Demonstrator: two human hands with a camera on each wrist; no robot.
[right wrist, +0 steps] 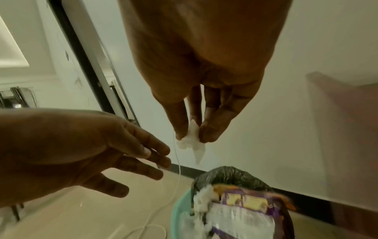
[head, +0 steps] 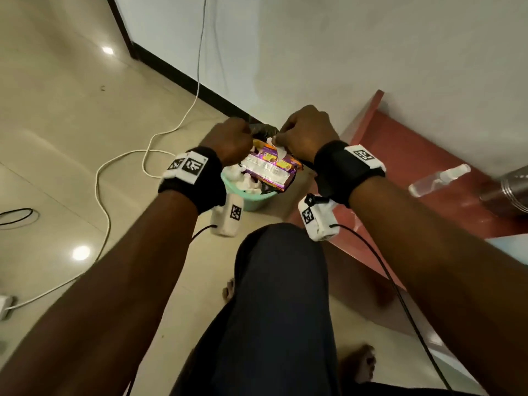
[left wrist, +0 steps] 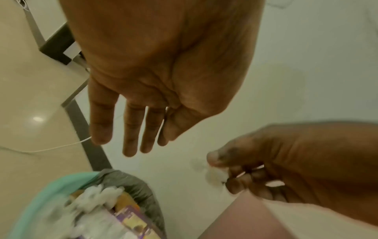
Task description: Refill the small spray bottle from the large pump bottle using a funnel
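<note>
A: Right, the fingers (right wrist: 206, 129) of the right hand (right wrist: 196, 67) pinch a crumpled white tissue (right wrist: 192, 142), thumb on one side and fingertips on the other, directly above the green bin (right wrist: 180, 208).

B: And the left hand (left wrist: 163, 67)?

A: Spread and relaxed, holding nothing, just beside the right one.

B: So what could go wrong?

A: The bin is heaped already: tissue wads and a purple wrapper (right wrist: 245, 208) sit above the rim. A light scrap let go from this height may bounce off the heap onto the floor (head: 57, 110), or cling to damp fingers.

B: The refill itself?

A: The small spray bottle (head: 437, 180) lies on its side on the red table (head: 400, 155), well apart from both hands, near a steel vessel (head: 508, 192). If its cap is loose, I'd judge it could leak or roll there. The pump bottle and funnel aren't in view.
</note>
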